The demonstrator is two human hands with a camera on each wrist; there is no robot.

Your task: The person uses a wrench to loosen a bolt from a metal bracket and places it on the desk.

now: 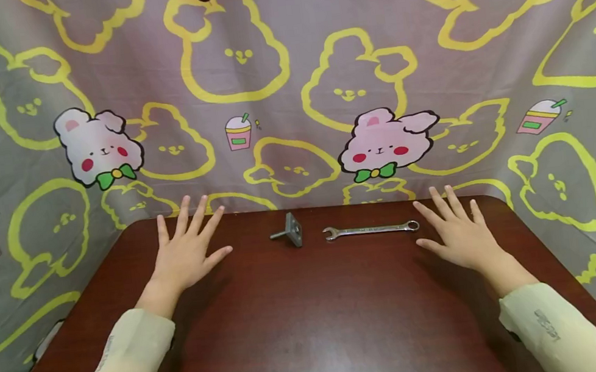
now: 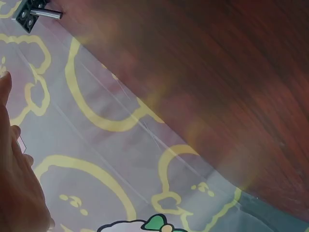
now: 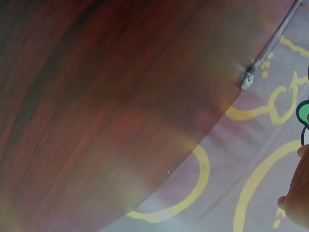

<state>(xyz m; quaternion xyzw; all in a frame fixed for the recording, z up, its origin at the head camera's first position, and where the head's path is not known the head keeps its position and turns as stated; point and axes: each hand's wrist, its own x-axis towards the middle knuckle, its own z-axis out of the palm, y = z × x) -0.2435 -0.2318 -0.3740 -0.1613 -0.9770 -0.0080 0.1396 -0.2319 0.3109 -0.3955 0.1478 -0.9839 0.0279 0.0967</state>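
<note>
My left hand (image 1: pixel 183 257) is spread with straight fingers over the far left of the table (image 1: pixel 312 313), holding nothing. On the other side my right hand (image 1: pixel 460 235) is spread the same way, its thumb and index finger pointing toward the ring end of a combination wrench (image 1: pixel 372 230). The silver wrench lies crosswise near the far edge, open jaw to the left. Between it and the left hand sits a small dark grey metal plate (image 1: pixel 294 230) with a rod (image 1: pixel 278 235) sticking out to the left. Holes or screw heads show on the plate (image 2: pixel 29 14) in the left wrist view.
A grey cloth (image 1: pixel 289 107) printed with yellow outlines and cartoon bunnies hangs behind the table and along both sides. The dark red-brown tabletop has rounded far corners. Light sleeves (image 1: pixel 124 359) cover both forearms.
</note>
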